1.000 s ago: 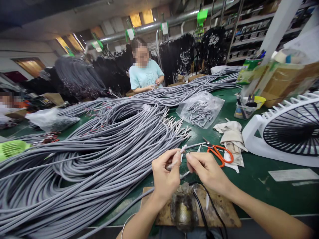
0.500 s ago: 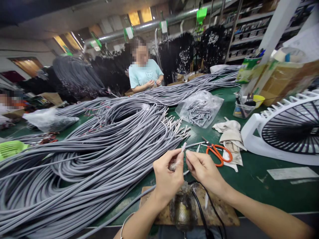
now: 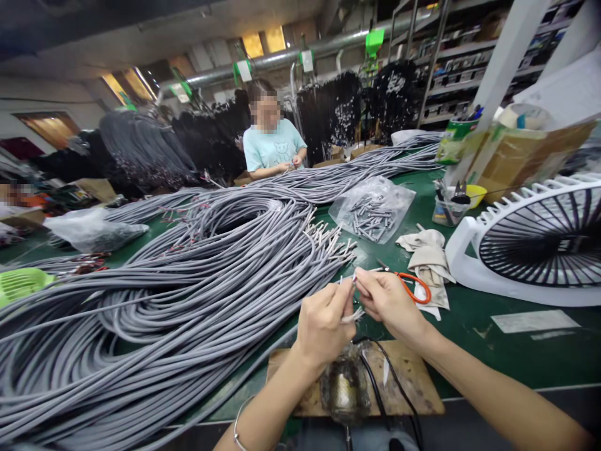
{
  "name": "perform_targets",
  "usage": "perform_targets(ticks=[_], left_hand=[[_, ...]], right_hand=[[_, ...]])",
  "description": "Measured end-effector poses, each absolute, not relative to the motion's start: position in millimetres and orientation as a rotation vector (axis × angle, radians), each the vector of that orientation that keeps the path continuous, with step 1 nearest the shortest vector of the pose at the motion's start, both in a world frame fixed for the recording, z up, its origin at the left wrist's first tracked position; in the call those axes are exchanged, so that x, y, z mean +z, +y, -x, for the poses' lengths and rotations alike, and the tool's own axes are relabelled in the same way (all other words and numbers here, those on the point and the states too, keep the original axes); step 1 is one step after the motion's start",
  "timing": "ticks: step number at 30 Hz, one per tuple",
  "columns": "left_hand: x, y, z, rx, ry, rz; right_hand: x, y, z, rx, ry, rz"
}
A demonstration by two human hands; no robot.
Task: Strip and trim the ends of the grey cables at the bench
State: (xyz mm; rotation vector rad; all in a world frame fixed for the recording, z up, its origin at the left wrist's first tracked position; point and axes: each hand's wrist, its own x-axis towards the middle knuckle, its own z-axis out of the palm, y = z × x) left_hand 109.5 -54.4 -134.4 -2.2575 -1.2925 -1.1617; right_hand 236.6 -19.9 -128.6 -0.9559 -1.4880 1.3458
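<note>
My left hand (image 3: 325, 322) is closed around the end of a grey cable, with thin white strands (image 3: 354, 315) sticking out on its right side. My right hand (image 3: 389, 302) pinches close to the left fingertips, on a small pale piece at the cable end; its exact shape is too small to make out. Just behind my right hand lie orange-handled scissors (image 3: 416, 289), partly covered by it. Below both hands a metal pot-like device (image 3: 345, 391) with black cords sits on a wooden board (image 3: 416, 385).
Large coils of grey cable (image 3: 197, 300) fill the left side. A plastic bag (image 3: 373, 210) of short grey pieces, a cloth (image 3: 429, 257), a white fan (image 3: 469, 269) and a tool cup (image 3: 448, 210) stand right. A co-worker (image 3: 275, 147) sits across the green table (image 3: 516, 357).
My right hand has moved up and left against the left fingertips, covering more of the scissors. White strands now show beneath the left fingers. The view has shifted slightly right.
</note>
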Motion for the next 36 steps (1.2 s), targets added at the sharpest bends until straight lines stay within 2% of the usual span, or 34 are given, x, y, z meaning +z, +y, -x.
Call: perform_targets(ticks=[2,4,9,11,14,16,18,22,25,29,31,36], left_hand=[[-135.5,-54.3,-104.7,-1.028,-1.298,2.289],[-136.2,-53.8,-98.5,-0.902,-1.316,2.363],[-133.7,-49.6,-87.1,-0.841,-1.374,2.587],[-132.8,-47.2,-86.0,-0.954,-1.404,2.678],[-133.0,-42.7,-86.4,-1.312,-1.541,2.688],[-133.0,-39.9,-87.0,-1.499,-1.688,2.616],[-131.8,-38.8,-87.4,-1.545,-1.836,2.593],[-125.9,-44.0,-86.4,-1.338,-1.812,2.837],[-121.7,-48.2,-80.8,-1.323,-1.773,2.903],[-120.3,-43.1,-68.6,-1.748,-2.141,2.374],[-121.1,-39.1,-65.8,-1.794,-2.215,2.307],[-124.8,-38.1,-72.2,-1.804,-2.228,2.695]], right_hand=[[-127.8,-12.3,-243.5,0.957,-1.791,1.030],[-128.2,-2.7,-251.4,0.706,-2.108,1.077],[-130.2,13.3,-265.8,0.643,-2.624,1.140],[-128.8,12.6,-268.1,0.585,-2.694,1.103],[-123.8,6.6,-269.6,0.613,-2.756,0.874],[-120.7,2.7,-269.4,0.661,-2.686,0.706],[-119.7,1.1,-267.8,0.664,-2.485,0.690],[-125.7,6.6,-263.1,0.541,-2.127,1.034],[-132.0,11.1,-263.3,0.481,-2.245,1.143],[-131.7,7.1,-267.1,0.713,-2.653,0.691],[-128.7,3.6,-266.9,0.911,-2.640,0.474],[-125.4,4.9,-262.9,0.917,-1.827,0.877]])
